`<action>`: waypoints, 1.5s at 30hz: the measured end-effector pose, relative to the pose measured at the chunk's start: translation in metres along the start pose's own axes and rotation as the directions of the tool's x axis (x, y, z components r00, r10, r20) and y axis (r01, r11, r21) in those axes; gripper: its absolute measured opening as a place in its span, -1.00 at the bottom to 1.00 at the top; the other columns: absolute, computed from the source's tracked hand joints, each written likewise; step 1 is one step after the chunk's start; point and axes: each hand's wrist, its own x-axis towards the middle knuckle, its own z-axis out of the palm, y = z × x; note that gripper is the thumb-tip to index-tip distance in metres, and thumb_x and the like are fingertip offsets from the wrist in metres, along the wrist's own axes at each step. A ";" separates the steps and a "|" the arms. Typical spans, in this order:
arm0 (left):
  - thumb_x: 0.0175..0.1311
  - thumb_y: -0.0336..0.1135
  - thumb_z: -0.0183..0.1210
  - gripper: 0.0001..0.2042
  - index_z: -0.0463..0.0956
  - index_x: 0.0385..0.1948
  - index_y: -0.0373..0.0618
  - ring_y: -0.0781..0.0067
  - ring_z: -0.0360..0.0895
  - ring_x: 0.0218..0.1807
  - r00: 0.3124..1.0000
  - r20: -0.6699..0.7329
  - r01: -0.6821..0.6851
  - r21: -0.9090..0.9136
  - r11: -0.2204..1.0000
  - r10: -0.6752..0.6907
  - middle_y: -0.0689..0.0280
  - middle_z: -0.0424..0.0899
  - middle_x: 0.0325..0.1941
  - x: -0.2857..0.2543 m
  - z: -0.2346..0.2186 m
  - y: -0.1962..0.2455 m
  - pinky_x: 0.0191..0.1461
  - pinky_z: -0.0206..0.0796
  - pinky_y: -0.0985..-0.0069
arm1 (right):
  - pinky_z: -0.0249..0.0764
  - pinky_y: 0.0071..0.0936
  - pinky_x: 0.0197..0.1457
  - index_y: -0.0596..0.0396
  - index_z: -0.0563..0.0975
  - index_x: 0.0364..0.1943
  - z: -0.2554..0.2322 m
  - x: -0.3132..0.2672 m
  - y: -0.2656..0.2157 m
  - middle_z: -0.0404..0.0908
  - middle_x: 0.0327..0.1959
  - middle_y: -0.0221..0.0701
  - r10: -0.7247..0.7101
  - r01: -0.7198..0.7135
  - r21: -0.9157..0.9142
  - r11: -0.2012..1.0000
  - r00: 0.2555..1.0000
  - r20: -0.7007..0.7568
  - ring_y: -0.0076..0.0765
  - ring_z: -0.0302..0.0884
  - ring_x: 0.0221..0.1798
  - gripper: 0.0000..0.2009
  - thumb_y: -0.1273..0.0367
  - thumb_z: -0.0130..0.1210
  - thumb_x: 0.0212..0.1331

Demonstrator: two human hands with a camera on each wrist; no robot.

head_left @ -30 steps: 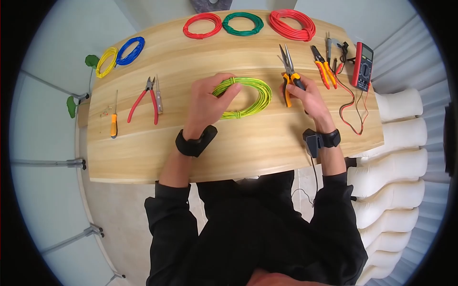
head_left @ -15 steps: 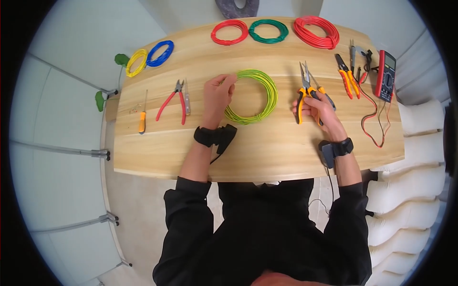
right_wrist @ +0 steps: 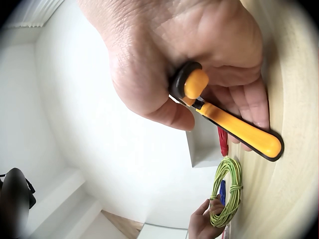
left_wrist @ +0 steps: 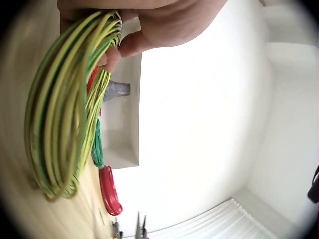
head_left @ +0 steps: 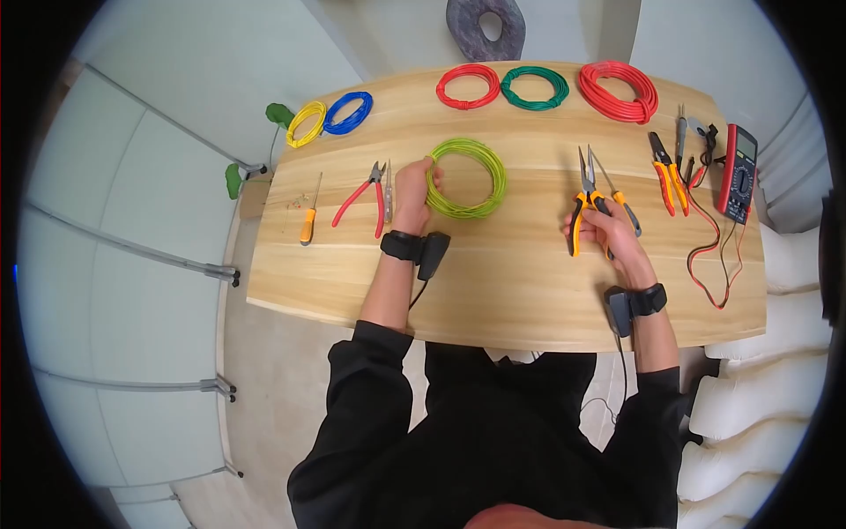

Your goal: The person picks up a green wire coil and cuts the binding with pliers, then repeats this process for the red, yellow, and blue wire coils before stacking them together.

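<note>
A yellow-green wire coil (head_left: 496,176) is gripped at its left side by the left hand (head_left: 412,196); the left wrist view shows the coil (left_wrist: 55,114) tilted on edge, with the fingers round its bound end. The right hand (head_left: 615,236) holds long-nose pliers (head_left: 577,225) by their orange-black handles, jaws parted and pointing away from the body. In the right wrist view one orange handle (right_wrist: 244,133) runs along the fingers. Beside the right hand, a screwdriver (head_left: 627,212) with an orange-black handle lies on the table.
Yellow (head_left: 306,123), blue (head_left: 348,113), red (head_left: 468,86), green (head_left: 535,88) and thicker red (head_left: 619,92) coils line the table's back. Red-handled cutters (head_left: 381,207) and small screwdrivers lie left. Orange-red pliers (head_left: 670,181) and a multimeter (head_left: 738,173) with leads lie right.
The left hand has moved from over the coil to its left side, and the coil has tilted up in its grip. The head view has shifted, so the table appears further right and lower.
</note>
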 end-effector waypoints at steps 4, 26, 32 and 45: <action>0.10 -0.31 0.04 -0.76 0.52 -0.47 -0.37 0.51 0.42 -0.54 0.993 0.096 -0.090 0.325 0.941 0.062 0.21 0.56 -0.56 0.014 -0.014 0.002 -0.40 0.24 0.58 | 0.51 -0.50 -0.22 0.34 0.31 -0.09 0.001 -0.001 -0.001 0.53 -0.32 -0.13 -0.002 0.002 -0.014 1.000 1.000 0.006 -0.27 0.56 -0.31 -0.71 0.47 -0.11 0.11; 0.03 -0.51 0.03 -0.69 0.43 -0.13 -0.36 0.55 0.44 -0.52 0.985 -0.087 -0.054 0.657 0.752 0.147 0.23 0.61 -0.43 0.160 -0.064 0.088 -0.46 0.25 0.62 | 0.50 -0.50 -0.19 0.29 0.34 -0.10 -0.004 0.001 -0.003 0.55 -0.33 -0.20 0.050 -0.049 -0.035 0.998 0.999 0.021 -0.29 0.57 -0.27 -0.73 0.45 -0.10 0.11; 0.04 -0.50 0.05 -0.73 0.44 -0.16 -0.25 0.58 0.47 -0.53 0.955 -0.172 -0.071 0.660 0.748 0.243 0.33 0.54 -0.46 0.212 -0.070 0.084 -0.56 0.28 0.65 | 0.50 -0.50 -0.19 0.27 0.34 -0.10 -0.006 0.002 -0.004 0.55 -0.32 -0.19 0.056 -0.055 -0.019 0.998 0.998 0.041 -0.28 0.57 -0.27 -0.73 0.43 -0.10 0.11; -0.01 -0.35 0.03 -0.71 0.53 -0.22 -0.23 0.19 0.55 -0.18 0.820 0.010 -0.257 0.899 0.353 0.572 0.02 0.59 -0.24 0.209 -0.079 0.108 -0.08 0.33 0.45 | 0.51 -0.45 -0.16 0.27 0.32 -0.05 -0.003 0.001 -0.005 0.55 -0.30 -0.12 0.085 -0.085 -0.001 0.996 0.996 0.013 -0.22 0.57 -0.26 -0.68 0.44 -0.09 0.09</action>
